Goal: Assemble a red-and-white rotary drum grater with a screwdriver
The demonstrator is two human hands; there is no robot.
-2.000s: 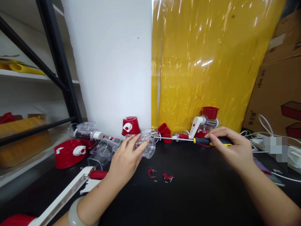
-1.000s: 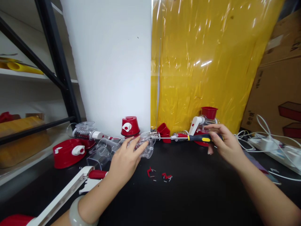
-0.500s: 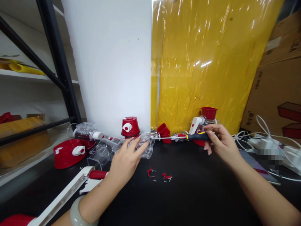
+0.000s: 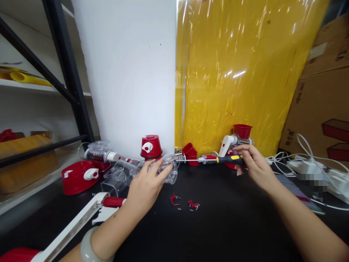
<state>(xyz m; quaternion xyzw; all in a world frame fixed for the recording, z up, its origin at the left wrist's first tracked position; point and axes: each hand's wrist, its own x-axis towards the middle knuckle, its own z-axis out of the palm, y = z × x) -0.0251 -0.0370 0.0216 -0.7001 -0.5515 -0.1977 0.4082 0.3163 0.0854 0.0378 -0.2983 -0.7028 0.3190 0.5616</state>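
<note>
My left hand (image 4: 147,183) lies over a clear plastic part (image 4: 170,174), its fingers bent around it. My right hand (image 4: 253,165) grips the dark, yellow-marked handle of a screwdriver (image 4: 229,159). The screwdriver lies nearly level, its thin shaft pointing left, and the tip reaches the right end of the clear part; the exact contact is too small to make out. Below, on the black table (image 4: 218,233), are two small red pieces (image 4: 193,204) with several small screws around them.
Red bases (image 4: 79,178) and a white arm (image 4: 73,225) are at the left. A red base with a white knob (image 4: 151,146) stands against the white panel. Grater drums and red cups line the back. White cables (image 4: 308,163) and a tablet (image 4: 297,193) lie at the right.
The screwdriver's handle has turned, showing more of its yellow patch, and my right hand's fingers have shifted slightly on it. My left hand and the clear part have barely moved.
</note>
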